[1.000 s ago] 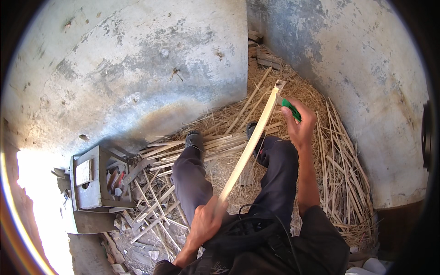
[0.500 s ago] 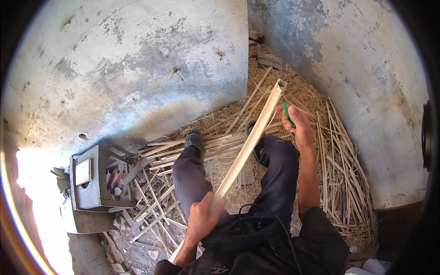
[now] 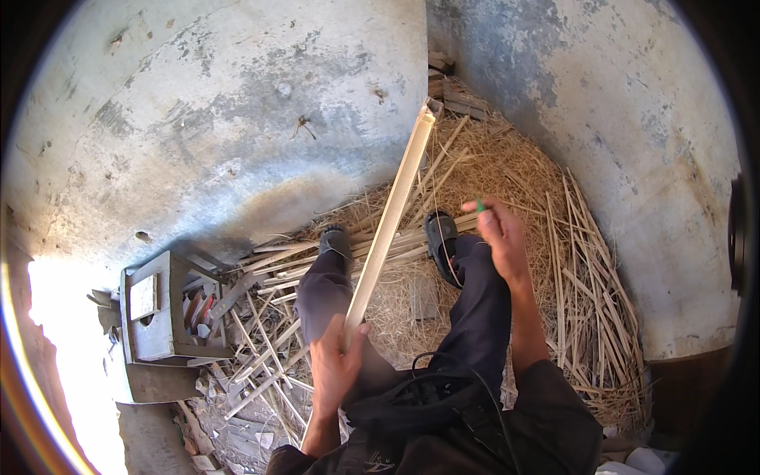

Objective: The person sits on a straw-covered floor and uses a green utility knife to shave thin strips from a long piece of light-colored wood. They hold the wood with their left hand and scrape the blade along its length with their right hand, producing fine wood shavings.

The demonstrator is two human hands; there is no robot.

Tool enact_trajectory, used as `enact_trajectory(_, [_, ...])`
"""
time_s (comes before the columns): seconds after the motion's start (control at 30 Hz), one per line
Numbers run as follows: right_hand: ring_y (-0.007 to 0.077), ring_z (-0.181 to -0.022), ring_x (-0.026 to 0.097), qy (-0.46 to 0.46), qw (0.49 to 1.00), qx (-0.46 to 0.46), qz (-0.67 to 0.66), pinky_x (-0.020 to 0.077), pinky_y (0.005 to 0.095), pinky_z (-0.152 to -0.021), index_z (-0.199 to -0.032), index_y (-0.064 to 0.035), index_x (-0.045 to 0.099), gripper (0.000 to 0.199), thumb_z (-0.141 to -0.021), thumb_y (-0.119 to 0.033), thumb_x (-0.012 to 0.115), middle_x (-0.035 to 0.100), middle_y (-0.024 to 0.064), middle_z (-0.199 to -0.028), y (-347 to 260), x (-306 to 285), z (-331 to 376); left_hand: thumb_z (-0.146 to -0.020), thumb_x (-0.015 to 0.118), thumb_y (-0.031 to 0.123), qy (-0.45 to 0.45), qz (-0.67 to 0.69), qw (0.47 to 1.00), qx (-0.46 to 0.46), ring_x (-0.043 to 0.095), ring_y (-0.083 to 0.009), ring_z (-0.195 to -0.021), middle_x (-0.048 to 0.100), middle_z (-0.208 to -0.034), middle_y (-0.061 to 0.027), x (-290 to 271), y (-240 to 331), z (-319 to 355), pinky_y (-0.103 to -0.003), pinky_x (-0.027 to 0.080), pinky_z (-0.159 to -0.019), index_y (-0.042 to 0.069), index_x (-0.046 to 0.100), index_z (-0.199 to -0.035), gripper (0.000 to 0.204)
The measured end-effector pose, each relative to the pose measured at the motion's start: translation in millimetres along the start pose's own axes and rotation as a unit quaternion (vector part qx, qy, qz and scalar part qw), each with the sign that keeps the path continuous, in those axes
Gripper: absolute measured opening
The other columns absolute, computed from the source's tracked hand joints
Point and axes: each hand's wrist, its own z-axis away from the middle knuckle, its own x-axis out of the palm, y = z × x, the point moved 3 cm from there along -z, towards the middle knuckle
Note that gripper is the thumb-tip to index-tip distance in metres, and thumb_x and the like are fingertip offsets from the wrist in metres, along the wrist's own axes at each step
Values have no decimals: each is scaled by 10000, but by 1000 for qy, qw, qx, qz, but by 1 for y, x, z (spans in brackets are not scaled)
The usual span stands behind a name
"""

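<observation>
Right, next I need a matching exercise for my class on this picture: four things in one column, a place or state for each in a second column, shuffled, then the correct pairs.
Things
1. long pale strip
2. small green object
3. grey box
4. dark shoes

Places and states
A. worn, at the ends of the dark trouser legs
B. in the right hand
C. beside the bright opening at the picture's left
D. gripped in the left hand, slanting up the picture

Pairs: 1-D, 2-B, 3-C, 4-A
</observation>
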Motion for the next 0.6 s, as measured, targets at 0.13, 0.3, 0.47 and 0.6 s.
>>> enact_trajectory(0.13, [194, -823, 754, -126, 987, -16, 99, 558, 324, -727, -1199, -82, 799, 341, -1022, -372, 773, 812, 92, -971, -3, 18, 13, -1016, 811, 197, -8, 34, 999, -5, 386, -193, -595, 509, -647, -125, 4, 7, 0, -388, 375, -554, -12, 573, -882, 344])
enact_trajectory(0.3, [242, -806, 760, -186, 977, -59, 84, 574, 333, -727, -1163, -41, 776, 364, -976, -348, 832, 772, 117, -932, -29, 45, 26, -1022, 806, 181, -8, 38, 999, 14, 369, -157, -616, 482, -641, -109, 4, 12, -2, -374, 367, -552, -11, 555, -874, 349])
enact_trajectory(0.47, [241, -797, 760, -177, 976, -116, 56, 572, 340, -703, -1142, -39, 780, 380, -949, -356, 859, 771, 116, -939, -40, 59, 26, -1025, 806, 182, -18, 46, 999, 22, 363, -150, -617, 475, -631, -101, 3, 20, -2, -373, 365, -549, -8, 550, -870, 354])
enact_trajectory(0.6, [266, -807, 766, -158, 968, -186, 56, 587, 361, -701, -1130, -84, 796, 351, -910, -340, 893, 786, 94, -962, -36, 68, 29, -1034, 794, 187, -38, 53, 998, 15, 408, -163, -610, 528, -639, -124, 4, 22, -1, -383, 400, -561, -5, 574, -891, 325])
